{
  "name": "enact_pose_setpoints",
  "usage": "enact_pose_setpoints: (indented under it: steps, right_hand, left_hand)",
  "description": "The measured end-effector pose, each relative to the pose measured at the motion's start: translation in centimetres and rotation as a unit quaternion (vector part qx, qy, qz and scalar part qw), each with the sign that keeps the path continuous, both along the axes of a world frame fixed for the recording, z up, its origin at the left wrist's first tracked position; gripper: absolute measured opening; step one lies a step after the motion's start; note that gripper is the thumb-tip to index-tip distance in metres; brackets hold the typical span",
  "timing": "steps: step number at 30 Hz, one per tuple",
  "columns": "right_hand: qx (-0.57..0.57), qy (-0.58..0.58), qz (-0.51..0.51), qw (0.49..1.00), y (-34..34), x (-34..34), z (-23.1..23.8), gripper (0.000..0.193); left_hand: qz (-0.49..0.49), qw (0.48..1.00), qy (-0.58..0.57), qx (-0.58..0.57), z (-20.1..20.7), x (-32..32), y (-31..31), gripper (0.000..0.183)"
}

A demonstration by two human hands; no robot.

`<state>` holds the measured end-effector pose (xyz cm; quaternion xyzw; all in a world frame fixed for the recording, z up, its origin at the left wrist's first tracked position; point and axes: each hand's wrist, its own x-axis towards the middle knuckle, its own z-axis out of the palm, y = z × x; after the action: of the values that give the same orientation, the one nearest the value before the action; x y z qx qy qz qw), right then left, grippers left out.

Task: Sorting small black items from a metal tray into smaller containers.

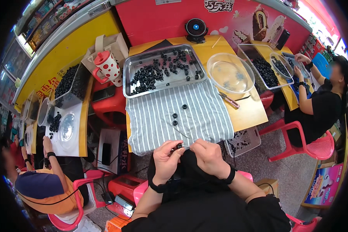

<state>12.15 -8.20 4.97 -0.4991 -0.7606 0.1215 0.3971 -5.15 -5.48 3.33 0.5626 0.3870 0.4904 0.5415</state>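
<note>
My left hand (166,159) pinches a small black ring-shaped part (179,146) between thumb and fingertips, just over the near edge of a grey-and-white striped cloth (154,123). Close beside it, my right hand (210,157) is closed, with the tip of something thin showing between its fingers and the part; its kind is hard to make out. Three loose black parts, one of them a black ring (185,106), lie on the cloth. Beyond the cloth stands a metal tray (129,79) holding many similar black parts.
Right of the tray sit a clear round plastic tub (239,87) and a craft knife (229,100). A small black fan (196,30) stands at the back. A polka-dot tumbler (109,69) is at left. Co-workers sit on both sides; a white basket (243,141) is below right.
</note>
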Motion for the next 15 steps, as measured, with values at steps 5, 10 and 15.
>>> enact_pose_setpoints:
  steps: [5,10,15]
  right_hand:
    - [-0.004,0.003,0.014,1.0,0.3,0.4,0.3,0.016]
    - [0.01,0.03,0.057,0.998,0.3,0.6,0.4,0.016]
    - [0.006,0.13,0.064,0.989,0.1,0.2,0.1,0.016]
  left_hand:
    - [-0.049,0.994,-0.065,-0.077,0.0,-0.6,0.3,0.02]
    - [-0.107,0.982,-0.129,-0.092,0.3,-1.4,0.4,0.021]
    - [-0.116,0.986,-0.114,-0.029,1.2,-0.9,0.1,0.022]
